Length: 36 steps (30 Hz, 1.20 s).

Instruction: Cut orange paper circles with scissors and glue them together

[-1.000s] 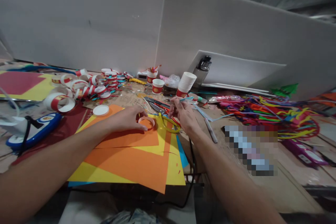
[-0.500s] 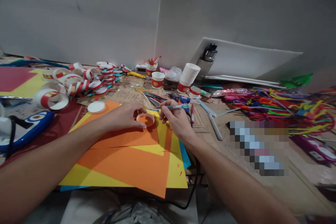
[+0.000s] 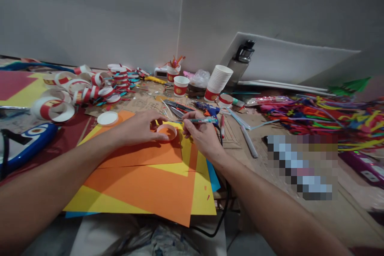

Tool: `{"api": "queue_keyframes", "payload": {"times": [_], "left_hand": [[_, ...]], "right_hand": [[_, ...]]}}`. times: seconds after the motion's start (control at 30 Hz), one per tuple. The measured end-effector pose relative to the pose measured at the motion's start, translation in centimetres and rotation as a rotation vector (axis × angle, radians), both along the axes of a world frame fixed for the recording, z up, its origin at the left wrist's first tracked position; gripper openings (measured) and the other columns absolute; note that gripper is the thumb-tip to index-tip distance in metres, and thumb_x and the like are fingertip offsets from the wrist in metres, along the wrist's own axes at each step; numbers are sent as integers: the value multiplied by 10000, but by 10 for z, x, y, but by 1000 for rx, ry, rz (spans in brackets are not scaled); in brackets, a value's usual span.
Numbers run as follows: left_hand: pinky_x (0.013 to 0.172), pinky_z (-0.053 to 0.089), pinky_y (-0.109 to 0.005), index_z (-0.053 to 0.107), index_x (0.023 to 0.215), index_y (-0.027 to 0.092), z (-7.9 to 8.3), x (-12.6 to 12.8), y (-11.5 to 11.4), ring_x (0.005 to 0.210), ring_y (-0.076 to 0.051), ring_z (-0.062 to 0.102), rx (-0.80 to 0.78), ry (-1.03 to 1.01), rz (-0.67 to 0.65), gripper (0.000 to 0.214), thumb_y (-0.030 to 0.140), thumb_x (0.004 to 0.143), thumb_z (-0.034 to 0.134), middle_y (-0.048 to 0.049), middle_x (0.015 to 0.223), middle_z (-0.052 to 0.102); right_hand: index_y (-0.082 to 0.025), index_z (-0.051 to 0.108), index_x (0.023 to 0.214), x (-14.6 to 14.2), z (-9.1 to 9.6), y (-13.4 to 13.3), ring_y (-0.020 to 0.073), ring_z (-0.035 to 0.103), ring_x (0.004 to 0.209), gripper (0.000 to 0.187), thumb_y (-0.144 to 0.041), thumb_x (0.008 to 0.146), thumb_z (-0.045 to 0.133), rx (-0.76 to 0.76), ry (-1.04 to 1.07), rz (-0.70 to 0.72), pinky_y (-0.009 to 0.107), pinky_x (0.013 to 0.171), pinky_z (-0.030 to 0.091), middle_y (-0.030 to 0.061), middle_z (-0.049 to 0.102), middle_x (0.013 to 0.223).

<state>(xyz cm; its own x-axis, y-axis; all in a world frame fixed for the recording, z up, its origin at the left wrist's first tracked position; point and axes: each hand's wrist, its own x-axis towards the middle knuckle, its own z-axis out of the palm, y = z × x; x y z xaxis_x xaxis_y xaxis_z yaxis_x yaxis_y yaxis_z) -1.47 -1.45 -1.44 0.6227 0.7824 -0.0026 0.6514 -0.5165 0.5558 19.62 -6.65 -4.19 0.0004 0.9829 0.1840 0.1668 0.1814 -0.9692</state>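
My left hand (image 3: 138, 129) rests on a sheet of orange paper (image 3: 144, 156), its fingers closed round a small paper-cup ring (image 3: 167, 131) that it presses flat to the sheet. Close on the ring's right, my right hand (image 3: 201, 135) pinches a teal pen (image 3: 200, 120) that lies nearly level, its tip pointing left above the ring. Yellow paper (image 3: 183, 168) and a blue sheet (image 3: 212, 176) lie under the orange one.
Cut red-and-white cup rings (image 3: 78, 92) are piled at the back left beside a white lid (image 3: 107, 118). A stack of paper cups (image 3: 218, 83), a bottle (image 3: 242, 62), scissors (image 3: 177, 107) and a glue gun (image 3: 208, 109) stand behind. Pipe cleaners (image 3: 324, 116) heap at the right.
My right hand came back from the clutter behind with the teal pen and moved left, close to the ring. The left hand kept holding the ring. The camera tilted down.
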Motion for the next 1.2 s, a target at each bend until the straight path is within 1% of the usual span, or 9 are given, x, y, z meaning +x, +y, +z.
{"api": "queue_keyframes", "payload": {"times": [0.13,0.3,0.47,0.6,0.73,0.87,1.2], "left_hand": [[815,491,-317,714,1149,218,2,1,-1,941,-230,646,17,43,27,499,481,725,698,-62,1088,721],[757,475,-291,735,1079,237,0,1,-1,875,-205,637,18,56,-8,426,476,728,697,-34,1005,722],[736,456,-282,742,1051,229,-3,0,1,845,-196,628,31,39,-21,404,468,727,709,-30,971,720],[734,447,-281,743,1051,220,-1,0,-1,852,-194,620,21,32,-33,388,454,745,692,-31,971,720],[716,441,-277,751,1029,226,0,0,-2,842,-193,614,15,40,-6,389,469,729,698,-25,938,718],[697,441,-274,758,1014,234,-2,0,-1,813,-186,606,1,17,-7,400,491,710,710,-23,912,713],[672,434,-285,754,1010,221,-5,-1,1,767,-183,600,4,-2,-6,432,508,689,723,-29,881,700]], "right_hand": [[-215,551,951,0,0,-1,108,558,615,184,-384,877,562,12,-30,-1,229,563,455,-36,568,722],[-214,551,937,0,1,-1,108,552,600,176,-380,882,550,12,-58,-8,229,563,446,-35,574,710],[-211,572,922,2,-1,0,112,537,585,184,-390,900,536,14,-158,-30,228,537,404,-32,567,691],[-215,586,903,4,-4,3,125,541,609,211,-417,918,524,35,-243,-35,236,554,402,-17,585,701],[-208,593,877,4,-4,4,142,562,661,215,-413,917,542,74,-333,-55,241,583,400,5,619,729],[-202,598,848,3,-1,2,147,567,664,208,-388,923,543,91,-403,-41,250,600,394,13,632,731],[-201,630,858,1,-1,1,151,595,645,142,-309,920,560,44,-446,-62,263,624,411,11,655,691]]}}
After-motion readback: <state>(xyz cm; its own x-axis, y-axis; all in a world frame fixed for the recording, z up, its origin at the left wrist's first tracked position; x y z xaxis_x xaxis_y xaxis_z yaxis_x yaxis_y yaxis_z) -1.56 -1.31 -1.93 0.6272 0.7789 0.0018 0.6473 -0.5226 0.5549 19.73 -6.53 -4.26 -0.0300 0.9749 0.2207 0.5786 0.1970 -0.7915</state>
